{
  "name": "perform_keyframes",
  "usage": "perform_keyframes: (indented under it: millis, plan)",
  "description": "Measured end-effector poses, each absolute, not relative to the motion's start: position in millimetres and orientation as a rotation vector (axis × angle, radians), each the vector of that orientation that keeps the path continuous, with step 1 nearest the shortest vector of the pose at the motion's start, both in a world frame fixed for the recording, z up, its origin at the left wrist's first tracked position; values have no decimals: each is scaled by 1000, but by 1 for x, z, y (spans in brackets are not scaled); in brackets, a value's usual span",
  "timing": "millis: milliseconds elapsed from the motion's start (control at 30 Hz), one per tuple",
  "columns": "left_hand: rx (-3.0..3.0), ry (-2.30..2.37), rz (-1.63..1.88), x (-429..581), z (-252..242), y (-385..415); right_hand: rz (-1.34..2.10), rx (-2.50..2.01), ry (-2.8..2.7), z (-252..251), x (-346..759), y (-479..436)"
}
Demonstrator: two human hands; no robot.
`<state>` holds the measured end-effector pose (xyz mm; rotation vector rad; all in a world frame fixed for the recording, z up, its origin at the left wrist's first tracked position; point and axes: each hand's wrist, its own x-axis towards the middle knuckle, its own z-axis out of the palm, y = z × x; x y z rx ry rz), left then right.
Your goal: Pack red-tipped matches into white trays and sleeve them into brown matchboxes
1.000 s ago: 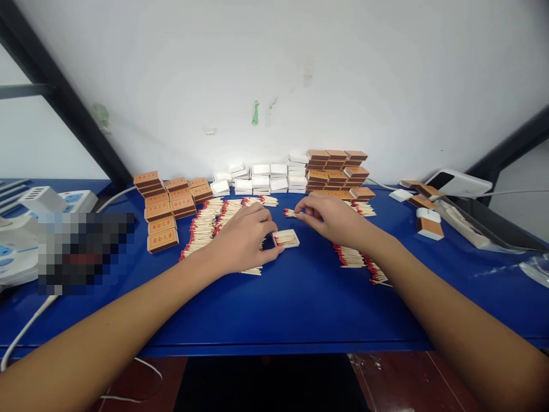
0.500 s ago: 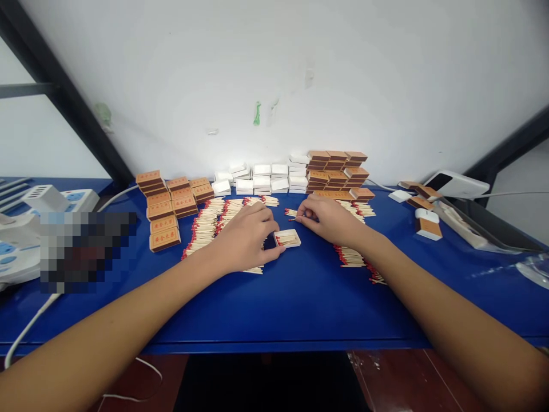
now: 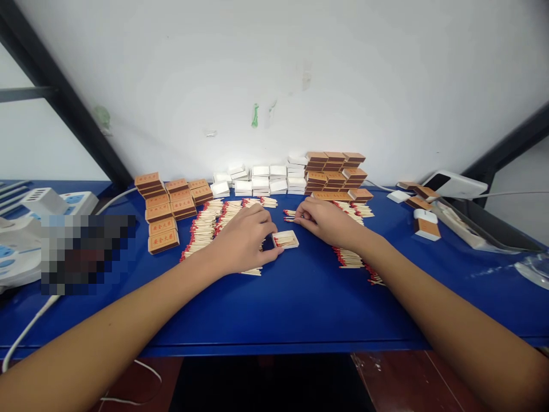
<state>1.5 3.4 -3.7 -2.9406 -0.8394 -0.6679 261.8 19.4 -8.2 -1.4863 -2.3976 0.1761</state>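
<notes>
My left hand [image 3: 246,237] curves around the left end of a small white matchbox tray [image 3: 292,246], its thumb at the near side and its fingers behind. A few red-headed matches [image 3: 283,238] lie inside this tray. To the right, my right hand [image 3: 323,220] has its fingertips pinched together low over the table, on a few matches [image 3: 289,219] whose red heads point left. The fingers partly hide them. Loose matches [image 3: 201,232] are spread in rows beside and under my left hand, and more matches [image 3: 349,257] lie beneath my right wrist.
Orange-brown matchboxes [image 3: 163,240] are stacked at left, with others [image 3: 334,177] at back right. White trays [image 3: 261,177] line the wall between them. A power strip [image 3: 81,203] sits far left. Loose boxes [image 3: 428,229] and a white device [image 3: 457,183] lie at right on the blue table [image 3: 274,315].
My right fingertips have shifted slightly at the small group of matches, and one more match head shows clearly beside them. My left hand keeps its place at the tray.
</notes>
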Motion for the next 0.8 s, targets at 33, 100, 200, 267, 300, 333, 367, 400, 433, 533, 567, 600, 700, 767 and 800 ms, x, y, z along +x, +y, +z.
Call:
perform_keyframes:
  millis: [33, 100, 200, 267, 300, 333, 367, 400, 433, 533, 567, 600, 700, 767, 800]
  plan:
    - [-2938, -843, -665, 1, -4, 4, 186, -1481, -2395, -6, 262, 18]
    - [-2929, -843, -669, 1, -4, 4, 204, -1452, -2387, -1, 262, 13]
    - [-2922, -848, -668, 1, -4, 4, 282, -1370, -2420, 9, 257, 1]
    - [-2927, -862, -661, 1, -3, 3, 355, -1328, -2467, 13, 251, -7]
    - [-2931, -868, -658, 1, -3, 3, 381, -1315, -2488, 13, 249, -10]
    - [-2934, -872, -658, 1, -2, 3, 394, -1305, -2502, 13, 246, -12]
    - [-2936, -874, -658, 1, -2, 2, 397, -1299, -2511, 11, 243, -14]
    - [-2937, -873, -654, 2, -2, 2, 394, -1294, -2515, 10, 241, -14]
    - [-2937, -871, -648, 2, -1, 2, 389, -1289, -2517, 8, 240, -15]
    - [-2937, -867, -620, 2, -1, 2, 384, -1278, -2514, 5, 237, -14]
    - [-2938, -867, -614, 2, -1, 2, 389, -1277, -2511, 6, 237, -14]
    - [-2938, -867, -613, 2, -1, 2, 395, -1278, -2507, 7, 238, -14]
    - [-2933, -871, -626, 2, -1, 2, 405, -1303, -2494, 10, 241, -13]
    - [-2935, -867, -636, 2, -2, 2, 397, -1328, -2492, 12, 244, -13]
    - [-2939, -865, -641, 2, -2, 2, 394, -1338, -2492, 13, 245, -12]
